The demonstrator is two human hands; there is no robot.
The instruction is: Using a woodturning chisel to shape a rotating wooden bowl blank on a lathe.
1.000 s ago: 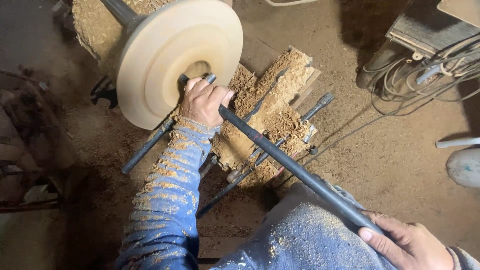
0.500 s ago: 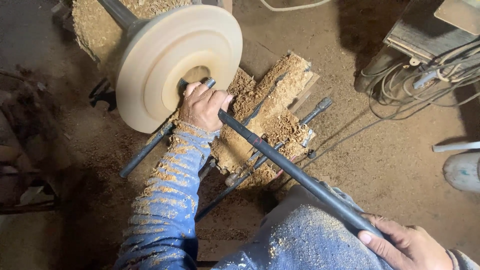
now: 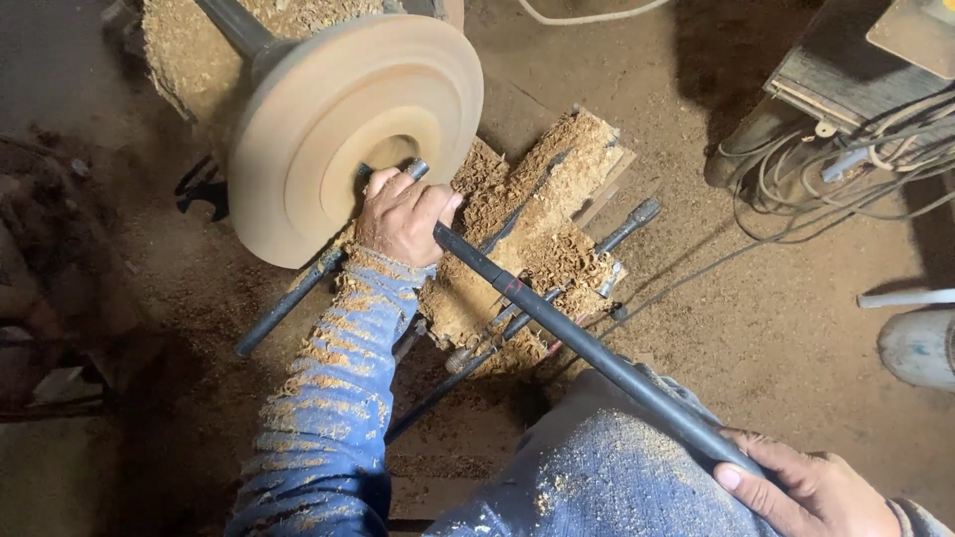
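Note:
A pale round wooden disc [image 3: 328, 109] with turned rings sits on a dark shaft at the upper left. My left hand [image 3: 401, 217] grips the front part of a long dark metal turning tool [image 3: 587, 348] and rests on a horizontal bar, close to the disc's recessed centre. The tool's tip is hidden behind that hand. My right hand [image 3: 806, 487] holds the tool's rear end at the lower right, above my dust-covered knee. Wood shavings cling to my blue left sleeve.
A heap of wood shavings [image 3: 537, 229] lies on boards under the disc, with several dark metal rods [image 3: 557, 298] across it. Tangled cables and a machine housing [image 3: 846, 129] stand at the upper right. A white pipe and a grey container [image 3: 920, 343] are at the right edge.
The view has shifted slightly. Both hands keep their grip on the tool, and the left hand stays pressed near the disc's centre.

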